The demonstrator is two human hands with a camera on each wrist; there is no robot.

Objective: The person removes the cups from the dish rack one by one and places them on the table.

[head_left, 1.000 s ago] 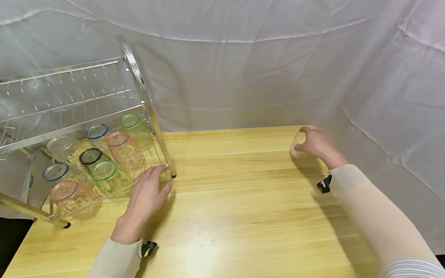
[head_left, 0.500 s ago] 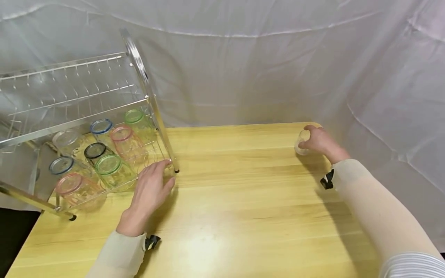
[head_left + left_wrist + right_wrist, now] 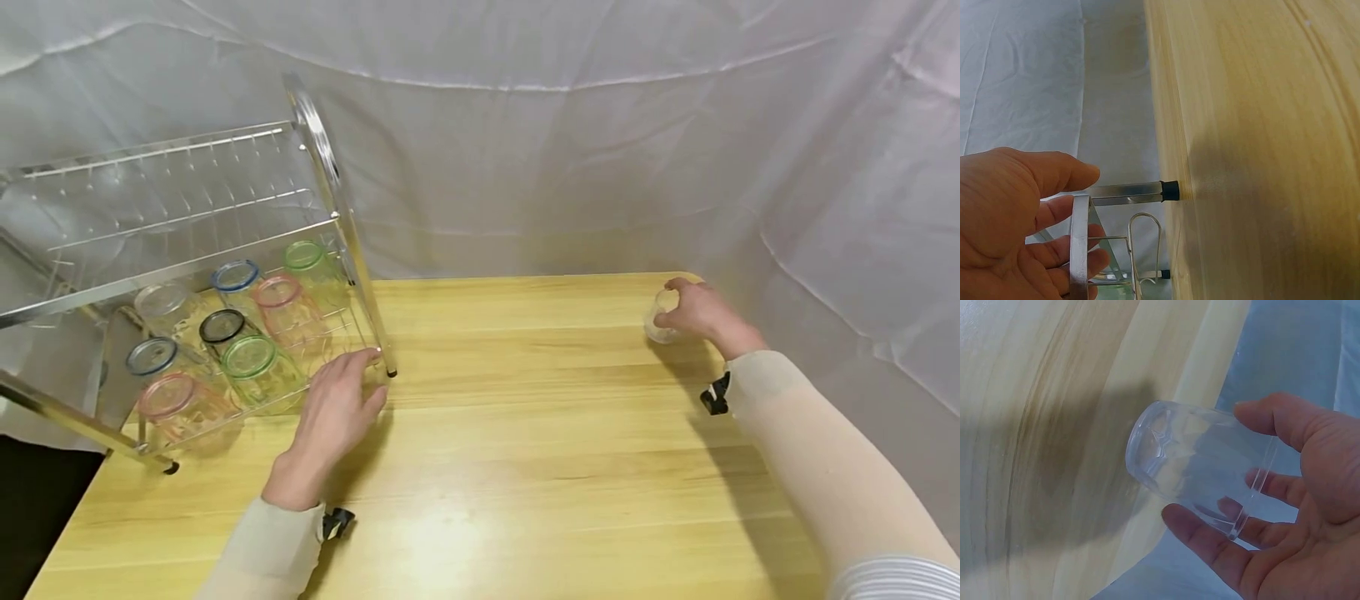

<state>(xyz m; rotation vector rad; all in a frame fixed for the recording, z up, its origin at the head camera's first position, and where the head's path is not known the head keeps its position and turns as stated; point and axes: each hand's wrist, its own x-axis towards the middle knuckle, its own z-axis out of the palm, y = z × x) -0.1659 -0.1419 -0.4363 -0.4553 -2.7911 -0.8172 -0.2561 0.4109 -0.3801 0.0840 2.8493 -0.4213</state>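
Note:
My right hand [image 3: 701,308] holds a clear cup [image 3: 1185,453] near the table's far right corner. In the right wrist view, thumb and fingers wrap the cup's mouth end, and its base faces the wooden tabletop. At the left, a metal dish rack [image 3: 345,225] stands on the table. My left hand [image 3: 333,412] grips its lower front bar [image 3: 1079,250]; the fingers curl behind the bar and the thumb reaches along a rack leg [image 3: 1129,192]. Several clear cups with coloured rings on top, such as a green-ringed cup [image 3: 258,379], stand on the lower shelf beside that hand.
The wooden table [image 3: 525,433] stretches between both hands. A pale cloth [image 3: 480,167] hangs along its back and right sides. The rack's upper shelf [image 3: 187,187] has wire dividers and overhangs the cups. Black wrist devices [image 3: 337,523] sit at both cuffs.
The head view has shifted, so everything appears a little farther right. My left hand keeps its place at the rack, and the right hand stays around the clear cup at the far corner.

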